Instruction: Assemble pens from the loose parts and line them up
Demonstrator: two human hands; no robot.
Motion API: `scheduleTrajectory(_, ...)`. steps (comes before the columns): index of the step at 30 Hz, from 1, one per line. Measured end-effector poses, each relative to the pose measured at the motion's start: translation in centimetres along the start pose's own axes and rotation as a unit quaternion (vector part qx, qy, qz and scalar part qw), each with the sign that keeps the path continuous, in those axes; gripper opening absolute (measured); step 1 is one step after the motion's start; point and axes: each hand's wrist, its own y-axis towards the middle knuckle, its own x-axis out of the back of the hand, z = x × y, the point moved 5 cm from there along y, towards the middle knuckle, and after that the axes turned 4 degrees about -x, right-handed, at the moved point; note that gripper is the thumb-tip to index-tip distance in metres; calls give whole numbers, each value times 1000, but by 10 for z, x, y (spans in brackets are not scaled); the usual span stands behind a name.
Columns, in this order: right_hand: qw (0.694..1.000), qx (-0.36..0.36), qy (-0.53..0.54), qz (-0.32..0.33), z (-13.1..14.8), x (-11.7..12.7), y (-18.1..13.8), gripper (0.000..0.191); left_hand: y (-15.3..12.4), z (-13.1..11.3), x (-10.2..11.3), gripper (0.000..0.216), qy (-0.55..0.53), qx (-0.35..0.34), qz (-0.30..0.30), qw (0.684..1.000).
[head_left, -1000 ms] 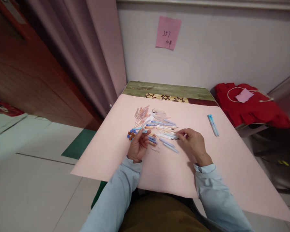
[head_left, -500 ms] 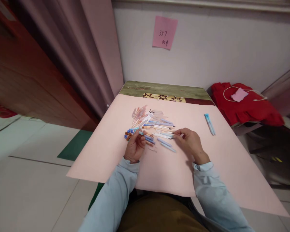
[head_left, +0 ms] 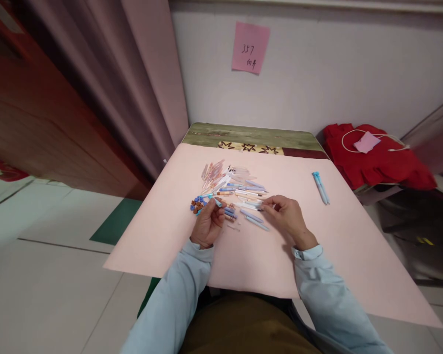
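My left hand (head_left: 208, 225) is closed, pinching a short light-blue pen barrel piece (head_left: 218, 202) between thumb and fingers. My right hand (head_left: 287, 216) has thumb and forefinger together at the right end of a heap of slim white and pale-blue pen parts (head_left: 249, 204); what sits in that pinch is too small to make out. Just beyond the left fingers lie small blue and brown pieces (head_left: 198, 204). Pinkish thin sticks (head_left: 213, 173) are spread at the back of the heap. Two pale-blue pen barrels (head_left: 256, 223) lie between the hands.
Pale pink paper (head_left: 155, 236) covers most of the table. Blue pens (head_left: 321, 188) lie side by side at the right. A red cloth (head_left: 376, 167) with a white cord is beyond the right edge, and a purple curtain (head_left: 151, 73) hangs at the left.
My right hand has shifted slightly left over the heap. The light-blue piece in my left hand is now tilted more, its right end lower.
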Motion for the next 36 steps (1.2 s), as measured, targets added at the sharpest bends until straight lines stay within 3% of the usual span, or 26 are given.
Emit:
scheduleTrajectory(4, 989, 34, 8, 140, 5, -7, -4, 28, 1, 0, 1, 20, 1, -3, 5, 1000)
scheduleTrajectory(7, 977, 40, -47, 205, 7, -11, -6, 32, 2, 1, 1, 22, -2, -5, 7, 1000)
scheduleTrajectory(11, 969, 39, -99, 224, 7, -13, -6, 29, 2, 0, 1, 25, 3, -12, 12, 1000)
scheduleTrajectory(17, 970, 46, -92, 221, 10, -10, -9, 21, 2, 0, 1, 26, 3, -10, 11, 1000)
scheduleTrajectory(19, 976, 52, -52, 206, 13, -5, -10, 19, 2, 0, 1, 23, 7, -13, 11, 1000)
scheduleTrajectory(22, 988, 40, 80, 128, 14, 7, -6, 19, 3, 0, 2, 19, 8, -14, 16, 1000)
scheduleTrajectory(27, 953, -9, 302, 27, 4, 16, 0, 19, 4, 1, 3, 19, 10, -8, 23, 1000)
scheduleTrajectory(30, 957, -23, 290, -6, -1, 18, 2, 18, 4, 1, 2, 17, 11, -9, 26, 1000)
scheduleTrajectory(33, 977, -45, 202, -52, -6, 21, 1, 19, 3, 1, 2, 17, 14, -5, 26, 1000)
scheduleTrajectory(36, 993, -48, 105, -36, -2, 14, -1, 21, 3, 1, 1, 16, 19, -9, 25, 999)
